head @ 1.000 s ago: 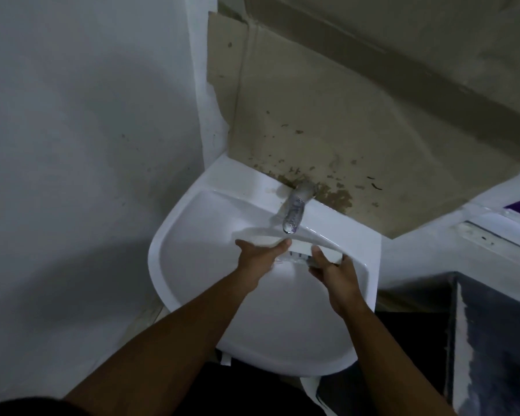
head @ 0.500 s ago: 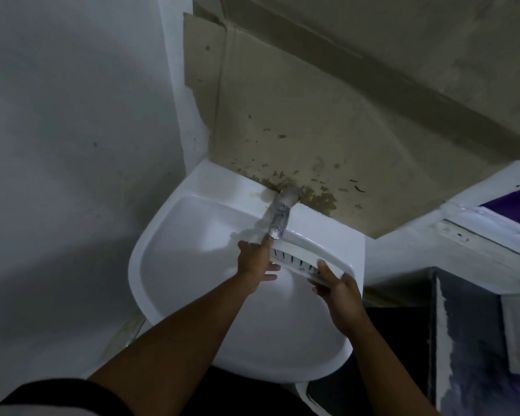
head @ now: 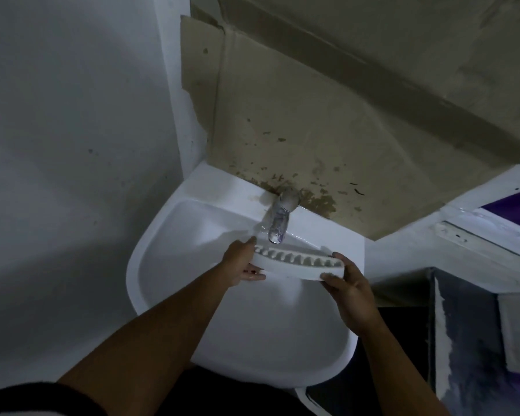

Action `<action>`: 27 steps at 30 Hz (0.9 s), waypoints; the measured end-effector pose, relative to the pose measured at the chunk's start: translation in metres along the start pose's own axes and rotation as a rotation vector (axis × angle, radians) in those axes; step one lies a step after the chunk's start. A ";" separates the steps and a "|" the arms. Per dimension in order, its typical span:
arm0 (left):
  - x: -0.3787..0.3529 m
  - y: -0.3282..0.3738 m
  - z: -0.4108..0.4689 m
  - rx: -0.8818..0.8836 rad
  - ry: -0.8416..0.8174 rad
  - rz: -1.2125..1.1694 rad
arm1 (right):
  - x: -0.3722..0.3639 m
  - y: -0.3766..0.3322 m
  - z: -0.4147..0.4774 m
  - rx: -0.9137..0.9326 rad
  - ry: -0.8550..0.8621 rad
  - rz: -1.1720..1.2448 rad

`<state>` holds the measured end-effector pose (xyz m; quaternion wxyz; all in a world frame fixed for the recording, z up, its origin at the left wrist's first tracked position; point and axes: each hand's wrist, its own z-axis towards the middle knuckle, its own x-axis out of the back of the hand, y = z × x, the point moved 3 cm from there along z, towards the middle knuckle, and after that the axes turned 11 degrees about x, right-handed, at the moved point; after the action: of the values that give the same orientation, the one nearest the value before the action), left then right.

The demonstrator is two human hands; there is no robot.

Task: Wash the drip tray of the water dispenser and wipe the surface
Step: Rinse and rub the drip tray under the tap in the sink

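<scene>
While you stand at the white sink [head: 162,256], you hold the drip tray [head: 297,262] over the bowl with both hands. Your left hand [head: 240,262] grips the left end of the tray, with fingers under it and the thumb near the top edge. Your right hand [head: 348,292] grips the right end, with fingers curled around the corner. The tray is white, long and curved, and you can see a row of slots along its top. It sits just below the tip of the shiny tap [head: 278,220], and I cannot tell if water is coming out. Behind the tap, a sheet of brown cardboard [head: 327,115] leans on the wall, with dark spots near its bottom edge.
</scene>
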<state>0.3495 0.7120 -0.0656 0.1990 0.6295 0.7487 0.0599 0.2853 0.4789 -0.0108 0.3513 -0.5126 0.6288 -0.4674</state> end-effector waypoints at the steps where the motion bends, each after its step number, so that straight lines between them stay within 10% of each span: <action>1: 0.001 0.001 0.002 -0.009 -0.029 -0.022 | -0.003 0.000 0.001 -0.013 0.000 0.026; 12: 0.012 0.002 0.002 0.007 -0.271 -0.337 | -0.026 0.003 0.006 -0.107 0.035 -0.141; 18: 0.009 -0.001 0.004 -0.153 -0.009 0.055 | -0.043 0.006 0.010 0.001 0.055 -0.532; 27: 0.033 0.004 -0.007 -0.249 -0.052 -0.067 | -0.060 0.005 0.024 0.104 -0.118 -1.027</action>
<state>0.3464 0.7460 -0.0647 0.2969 0.5758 0.7507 0.1295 0.3199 0.5323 -0.0256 0.1368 -0.7624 0.2513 -0.5804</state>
